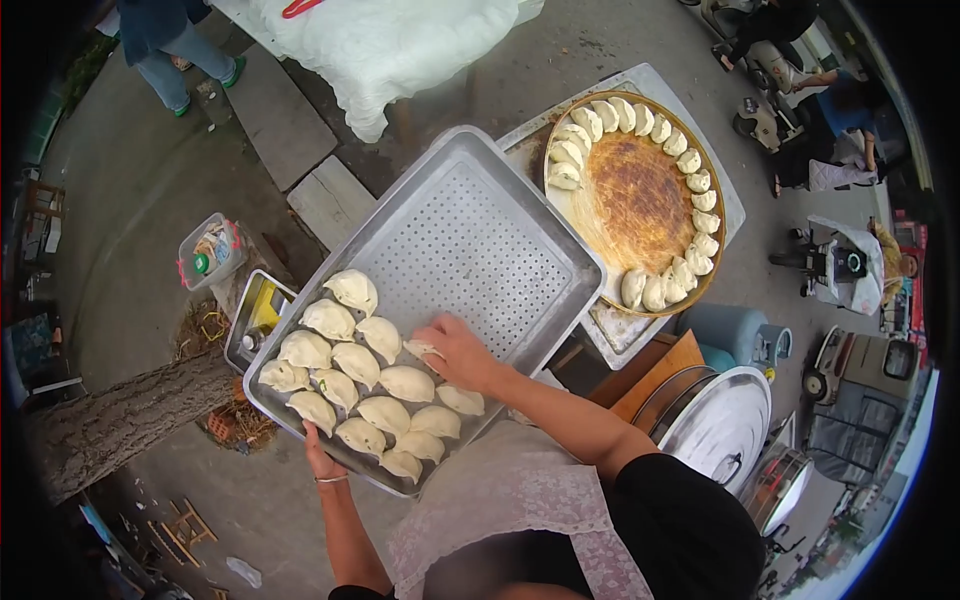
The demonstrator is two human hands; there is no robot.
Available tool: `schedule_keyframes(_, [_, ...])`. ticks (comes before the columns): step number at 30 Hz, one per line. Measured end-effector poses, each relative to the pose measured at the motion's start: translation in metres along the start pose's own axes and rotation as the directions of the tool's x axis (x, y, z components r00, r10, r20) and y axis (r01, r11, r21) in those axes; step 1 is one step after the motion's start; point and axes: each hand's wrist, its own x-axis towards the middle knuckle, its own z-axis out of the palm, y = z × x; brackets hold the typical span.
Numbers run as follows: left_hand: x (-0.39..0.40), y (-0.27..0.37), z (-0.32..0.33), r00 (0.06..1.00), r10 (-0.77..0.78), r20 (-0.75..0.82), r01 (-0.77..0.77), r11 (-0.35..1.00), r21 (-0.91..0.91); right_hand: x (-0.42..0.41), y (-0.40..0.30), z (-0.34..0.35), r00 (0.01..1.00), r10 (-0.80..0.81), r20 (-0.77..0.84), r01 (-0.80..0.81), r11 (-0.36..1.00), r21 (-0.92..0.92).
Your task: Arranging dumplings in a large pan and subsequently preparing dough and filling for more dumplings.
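Note:
My left hand (319,454) grips the lower left rim of a perforated metal tray (480,247), which tilts in front of my apron. Several pale uncooked dumplings (356,364) lie in the near left part of the tray, while its far part is bare perforated metal. My right hand (454,352) reaches over the tray, its fingers closed on one dumpling (421,349) that they partly cover. Beyond the tray's right corner is a round flat pan (637,202) with a browned, scratched base. Dumplings (691,161) stand along much of its rim, with a gap at the left.
The pan rests on a metal-topped stand (626,337). Right of me are a blue gas cylinder (727,334) and a large metal lid (716,427). A tree trunk (135,420), plastic box (214,251) and small metal tray (259,311) are left. White covering (375,52) lies ahead; people and vehicles stand farther off.

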Motion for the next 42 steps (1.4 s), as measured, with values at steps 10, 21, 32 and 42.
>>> schedule_keyframes(10, [-0.01,-0.017,-0.014,0.97,0.166,-0.175,-0.189,0.974,-0.125,0.012,0.027,-0.1,0.957,0.075,0.28,-0.277,-0.051,0.96])
schedule_keyframes(21, [0.177,-0.201,0.257,0.95,0.017,-0.313,-0.064,0.988,-0.141,-0.046,0.349,-0.464,0.882,0.321,-0.344,-0.343,0.939,-0.002])
schedule_keyframes(32, [0.15,-0.2,0.256,0.985,-0.052,-0.165,0.04,0.997,-0.072,-0.052,0.368,-0.421,0.989,-0.056,0.139,0.1,0.938,-0.333])
schedule_keyframes(42, [0.121,-0.258,0.27,0.973,-0.191,-0.128,0.166,0.969,-0.181,-0.035,0.274,-0.435,0.982,0.148,0.121,-0.109,0.953,-0.283])
